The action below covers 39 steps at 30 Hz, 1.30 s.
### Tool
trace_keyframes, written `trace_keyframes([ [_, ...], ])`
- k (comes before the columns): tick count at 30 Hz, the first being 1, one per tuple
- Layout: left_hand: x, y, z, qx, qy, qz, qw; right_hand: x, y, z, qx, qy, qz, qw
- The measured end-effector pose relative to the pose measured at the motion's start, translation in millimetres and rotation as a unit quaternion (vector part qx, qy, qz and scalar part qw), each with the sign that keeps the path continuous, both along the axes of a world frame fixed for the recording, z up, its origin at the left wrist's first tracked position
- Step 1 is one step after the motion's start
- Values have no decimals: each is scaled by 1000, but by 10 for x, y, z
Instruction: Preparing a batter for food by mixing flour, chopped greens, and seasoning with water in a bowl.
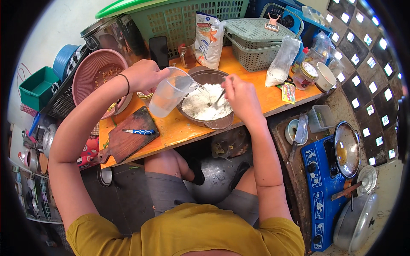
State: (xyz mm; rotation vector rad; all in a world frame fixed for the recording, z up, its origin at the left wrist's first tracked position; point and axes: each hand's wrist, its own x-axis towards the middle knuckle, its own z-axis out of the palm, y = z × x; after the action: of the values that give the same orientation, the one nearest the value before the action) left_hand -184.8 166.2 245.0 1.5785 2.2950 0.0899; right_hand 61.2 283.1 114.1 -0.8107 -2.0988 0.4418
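Observation:
My left hand (pixel 149 76) grips a clear plastic measuring jug (pixel 167 94), tipped to the right over a brown bowl (pixel 220 123). Water runs from the jug's spout into the bowl. White flour (pixel 205 106) fills much of the bowl. In my right hand (pixel 241 96) is a metal spoon (pixel 219 97), its lower end down in the flour. Left of the bowl lies a dark wooden cutting board (pixel 128 132) with a blue-handled knife (pixel 139 132) across it. An upright packet of flour (pixel 209 40) stands just behind the bowl.
A pink colander (pixel 92 72), a phone (pixel 159 51) and a glass mug (pixel 186 53) stand at the back left. Behind to the right are a lidded grey-green basket (pixel 260 53), a bag of white powder (pixel 282 62) and a jar (pixel 305 76). A blue gas stove (pixel 318 192) with a wok (pixel 346 149) sits at right.

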Motion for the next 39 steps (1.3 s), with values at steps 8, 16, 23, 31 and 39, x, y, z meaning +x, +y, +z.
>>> trace_keyframes([
  [8,60,25,17,-10,26,1,1000,6,107,-22,30,51,-21,998],
  [16,29,7,-6,-13,10,3,1000,-157,26,-136,-119,70,105,985],
  [23,64,4,13,-5,17,4,1000,79,22,101,-169,-11,74,983],
  [31,113,9,21,-15,31,-10,999,32,93,6,-59,31,0,998],
  [39,132,45,-7,-14,59,-27,998,-114,34,-77,-80,51,19,995],
])
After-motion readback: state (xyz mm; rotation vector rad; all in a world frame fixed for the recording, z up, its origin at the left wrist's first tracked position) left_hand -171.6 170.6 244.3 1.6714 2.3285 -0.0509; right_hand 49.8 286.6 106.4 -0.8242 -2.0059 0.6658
